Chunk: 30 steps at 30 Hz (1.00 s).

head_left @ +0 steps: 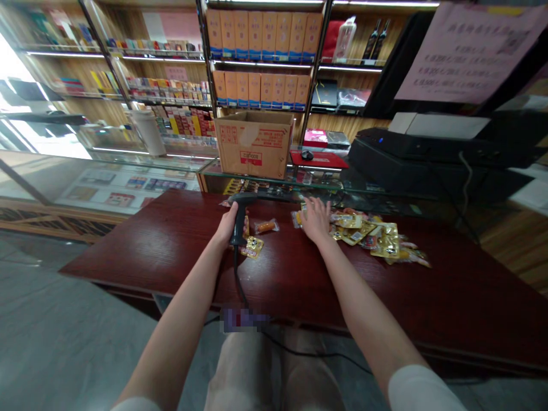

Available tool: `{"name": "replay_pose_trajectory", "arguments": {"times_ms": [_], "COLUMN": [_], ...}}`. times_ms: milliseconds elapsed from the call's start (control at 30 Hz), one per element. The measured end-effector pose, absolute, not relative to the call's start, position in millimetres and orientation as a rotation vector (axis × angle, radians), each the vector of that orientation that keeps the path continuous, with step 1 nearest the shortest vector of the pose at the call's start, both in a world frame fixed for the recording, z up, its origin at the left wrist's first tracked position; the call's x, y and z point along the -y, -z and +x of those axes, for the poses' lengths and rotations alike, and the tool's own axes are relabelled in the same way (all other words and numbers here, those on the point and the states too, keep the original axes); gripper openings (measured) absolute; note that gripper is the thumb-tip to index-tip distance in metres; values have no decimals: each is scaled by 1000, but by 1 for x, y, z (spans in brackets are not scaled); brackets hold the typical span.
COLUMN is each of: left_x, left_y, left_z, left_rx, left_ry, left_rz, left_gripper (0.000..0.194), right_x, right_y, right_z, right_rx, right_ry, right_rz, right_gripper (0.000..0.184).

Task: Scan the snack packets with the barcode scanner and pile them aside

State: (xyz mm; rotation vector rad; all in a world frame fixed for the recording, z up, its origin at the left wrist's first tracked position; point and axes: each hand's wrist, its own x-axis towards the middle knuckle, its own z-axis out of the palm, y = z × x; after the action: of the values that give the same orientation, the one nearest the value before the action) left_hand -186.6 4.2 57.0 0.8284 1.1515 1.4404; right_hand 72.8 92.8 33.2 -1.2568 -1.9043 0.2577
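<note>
Short white sleeves (422, 391) end well above the wrists, leaving the forearms uncovered, and the left hand (225, 225) and right hand (317, 220) are bare. Pale khaki fabric (240, 371) covers the thighs, though whether shorts or trousers cannot be told.

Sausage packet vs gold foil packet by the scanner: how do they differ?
The sausage packet is clear, with an orange sausage showing, while the gold foil packet is opaque. The foil packet also lies nearer the person's edge of the table than the sausage packet. Both are small, lie flat on the dark red table, and sit just right of the scanner.
</note>
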Motion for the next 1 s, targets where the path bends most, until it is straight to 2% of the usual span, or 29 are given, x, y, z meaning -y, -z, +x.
{"name": "replay_pose_trajectory", "arguments": {"times_ms": [167, 333, 500, 667, 800, 1000], "left_x": [-1, 1, 3, 1, -1, 1], "left_y": [-63, -67, -70, -64, -56, -56], "left_z": [-194, -191, -192, -186, -178, -175], "left_rx": [-1082, -1044, -987, -931, -957, -966], "left_ry": [-1491, -1476, -1435, -1215, -1140, -1082], "left_rz": [740, 728, 742, 847, 927, 936], "left_gripper": [61, 58, 57, 60, 60, 60], "right_x": [-75, -78, -96, -104, -100, -98], "right_y": [-19, -12, -15, -13, -15, -20], "right_z": [26, 23, 41, 47, 47, 46], "right_rx": [1994, 1934, 1815, 1572, 1565, 1496], "right_ry": [-836, -853, -786, -1032, -1123, -1294], "right_rz": [-863, -924, -1051, -1026, -964, -933], "right_gripper": [34, 15, 36, 55, 54, 42]}}
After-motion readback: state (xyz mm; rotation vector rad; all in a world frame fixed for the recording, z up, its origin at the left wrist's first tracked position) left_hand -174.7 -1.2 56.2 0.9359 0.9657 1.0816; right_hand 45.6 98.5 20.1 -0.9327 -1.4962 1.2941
